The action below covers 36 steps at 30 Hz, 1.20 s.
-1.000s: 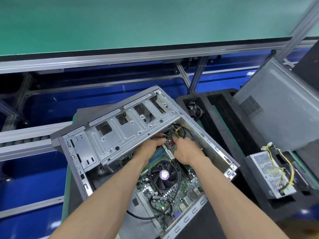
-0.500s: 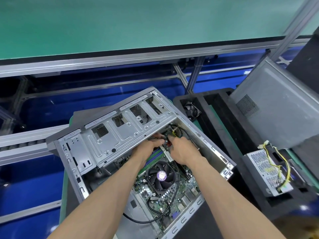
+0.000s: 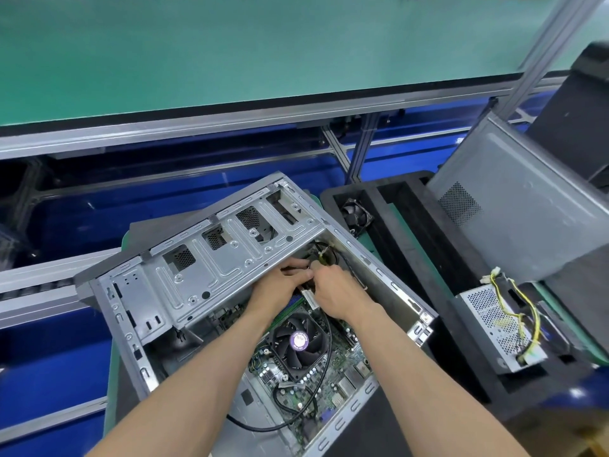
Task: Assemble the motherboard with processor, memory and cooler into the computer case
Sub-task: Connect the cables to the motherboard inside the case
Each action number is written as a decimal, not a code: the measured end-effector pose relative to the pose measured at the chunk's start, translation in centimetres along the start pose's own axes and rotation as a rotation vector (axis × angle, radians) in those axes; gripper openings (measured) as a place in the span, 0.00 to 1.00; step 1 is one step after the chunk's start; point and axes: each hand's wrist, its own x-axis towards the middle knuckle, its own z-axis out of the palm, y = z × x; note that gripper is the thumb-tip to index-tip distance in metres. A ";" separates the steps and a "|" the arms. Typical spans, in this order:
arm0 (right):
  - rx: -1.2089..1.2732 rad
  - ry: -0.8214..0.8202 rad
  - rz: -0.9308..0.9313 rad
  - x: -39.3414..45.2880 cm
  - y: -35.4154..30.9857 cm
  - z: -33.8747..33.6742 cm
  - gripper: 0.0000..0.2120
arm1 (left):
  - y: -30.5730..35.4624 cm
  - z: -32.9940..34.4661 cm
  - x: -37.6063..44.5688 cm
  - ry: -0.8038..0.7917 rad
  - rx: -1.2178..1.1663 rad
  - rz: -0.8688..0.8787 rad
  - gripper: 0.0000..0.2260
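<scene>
1. Computer case (image 3: pixel 184 285) lies open and tilted; motherboard (image 3: pixel 329 387) with cooler fan (image 3: pixel 298 341) sits inside.
2. Left hand (image 3: pixel 280 285) and right hand (image 3: pixel 336 291) meet near the memory slots (image 3: pixel 296 300).
3. Both grips curled, fingertips hidden; held item cannot be told.

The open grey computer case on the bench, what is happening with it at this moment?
A person is working inside the open grey metal computer case. The green motherboard with its black cooler fan already lies in it. Both hands meet at the far end of the board: the left hand and the right hand have curled fingers, apparently handling a small connector or cable, which is hidden. A perforated silver power supply waits in the black foam tray.
</scene>
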 end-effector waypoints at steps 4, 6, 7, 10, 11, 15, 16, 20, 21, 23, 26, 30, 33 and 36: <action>0.036 0.006 0.009 0.3 0.0 0.3 0.05 | 0.3 -0.2 0.5 0.053 0.005 -0.026 0.06; 0.054 0.029 0.030 0.3 0.0 0.3 0.07 | 0.4 -0.2 0.7 0.028 -0.009 0.007 0.04; 0.066 0.031 0.038 0.3 0.1 0.2 0.08 | 0.5 -0.2 0.7 0.016 0.010 0.010 0.05; 0.113 0.009 0.057 0.2 0.0 -0.1 0.07 | 0.9 -0.3 1.0 0.021 0.176 -0.116 0.11; 0.154 0.006 0.059 0.2 -0.1 -0.2 0.10 | 0.9 -0.4 1.2 0.019 0.259 -0.166 0.15; 0.219 0.003 0.066 0.2 -0.4 -0.3 0.17 | 1.0 -0.5 1.6 -0.012 0.408 -0.162 0.14; 0.197 0.001 0.060 0.2 -0.4 -0.4 0.16 | 1.2 -0.5 1.7 -0.020 0.413 -0.166 0.14; 0.216 0.113 0.002 0.0 -0.8 -0.6 0.17 | 1.4 -0.6 2.0 -0.057 0.351 -0.061 0.20; 0.230 0.128 -0.016 -0.2 -0.9 -0.6 0.17 | 1.4 -0.6 1.9 -0.062 0.345 -0.045 0.20; 0.256 0.118 -0.047 -0.4 -1.1 -0.7 0.19 | 2.0 -0.3 1.8 -0.017 0.300 -0.066 0.20; 0.227 0.028 -0.035 -0.3 -1.0 -0.7 0.16 | 2.1 0.4 2.5 0.041 0.251 -0.135 0.20; 0.076 -0.103 0.065 -0.3 -0.6 -0.3 0.14 | 2.1 0.5 2.3 -0.041 0.267 -0.132 0.18; 0.024 -0.149 0.077 -0.2 -0.7 -0.2 0.11 | 3.0 1.4 2.6 -0.055 -0.037 -0.086 0.09; 0.011 -0.193 0.080 -0.1 -0.8 -0.2 0.11 | 3.9 2.1 3.7 -0.027 -0.261 -0.153 0.14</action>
